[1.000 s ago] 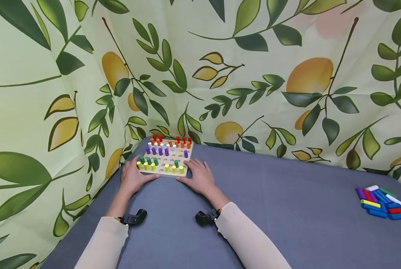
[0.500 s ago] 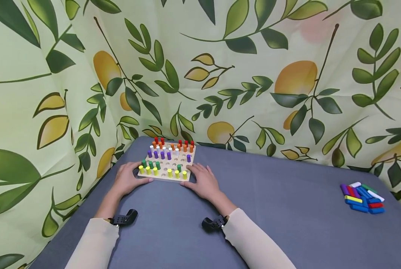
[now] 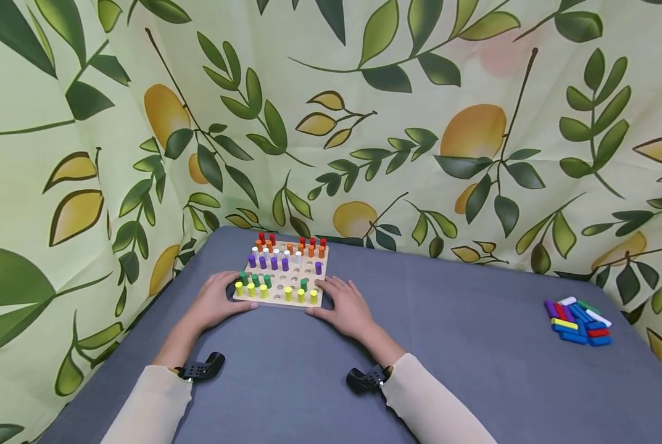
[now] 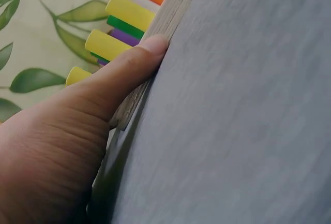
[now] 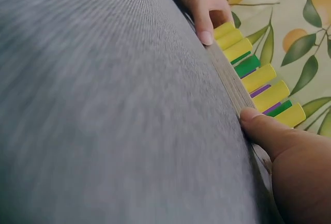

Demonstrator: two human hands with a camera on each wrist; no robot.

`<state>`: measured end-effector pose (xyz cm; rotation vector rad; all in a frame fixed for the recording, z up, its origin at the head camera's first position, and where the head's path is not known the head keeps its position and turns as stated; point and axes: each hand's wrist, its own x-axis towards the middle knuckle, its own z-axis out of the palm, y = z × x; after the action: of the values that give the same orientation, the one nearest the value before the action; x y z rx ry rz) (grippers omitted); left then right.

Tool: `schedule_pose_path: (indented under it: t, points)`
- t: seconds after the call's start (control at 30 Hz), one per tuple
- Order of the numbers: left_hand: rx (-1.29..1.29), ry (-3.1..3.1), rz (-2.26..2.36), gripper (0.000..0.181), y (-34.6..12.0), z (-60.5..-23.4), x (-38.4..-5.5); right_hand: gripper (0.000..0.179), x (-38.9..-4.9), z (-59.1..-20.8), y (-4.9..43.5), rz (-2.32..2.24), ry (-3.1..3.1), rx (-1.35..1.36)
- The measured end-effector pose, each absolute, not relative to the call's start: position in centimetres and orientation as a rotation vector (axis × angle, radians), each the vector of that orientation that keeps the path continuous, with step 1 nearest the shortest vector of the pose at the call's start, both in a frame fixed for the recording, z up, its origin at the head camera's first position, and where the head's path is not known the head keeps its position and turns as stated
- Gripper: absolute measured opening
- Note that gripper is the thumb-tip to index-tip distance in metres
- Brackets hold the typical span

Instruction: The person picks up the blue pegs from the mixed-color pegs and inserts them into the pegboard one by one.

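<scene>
A wooden pegboard point(image 3: 277, 302) lies at the far left of the table in the head view, with rows of red, orange, white, purple, green and yellow pegs standing in it. Some holes hold no peg. My left hand point(image 3: 214, 300) grips its near left corner, thumb along the front edge. At the near right corner my right hand point(image 3: 346, 306) holds the board the same way. In the left wrist view the left thumb point(image 4: 126, 71) presses the board's edge beside yellow pegs point(image 4: 106, 45). The right wrist view shows both thumbs on that front edge; other fingers are largely hidden.
A loose pile of blue, red, purple, white, green and yellow sticks point(image 3: 577, 324) lies on the right of the grey-covered table point(image 3: 447, 345). A leaf-and-fruit patterned cloth point(image 3: 397, 154) hangs behind and along the left side.
The pegboard, with both hands on it, has shifted somewhat right and nearer to me over the table. The head view has turned a little to the right; the stick pile looks undisturbed.
</scene>
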<state>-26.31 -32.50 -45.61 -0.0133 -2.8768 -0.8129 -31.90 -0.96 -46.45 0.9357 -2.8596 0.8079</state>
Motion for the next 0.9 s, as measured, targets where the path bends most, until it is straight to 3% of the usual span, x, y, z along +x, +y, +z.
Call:
schedule_pose_path:
  t: [0.9]
  points:
    - [-0.11,-2.874,-0.882,0.087,-23.0,-45.5,-27.0,0.072,-31.0,-46.6,8.7,0.827,-2.874,0.834]
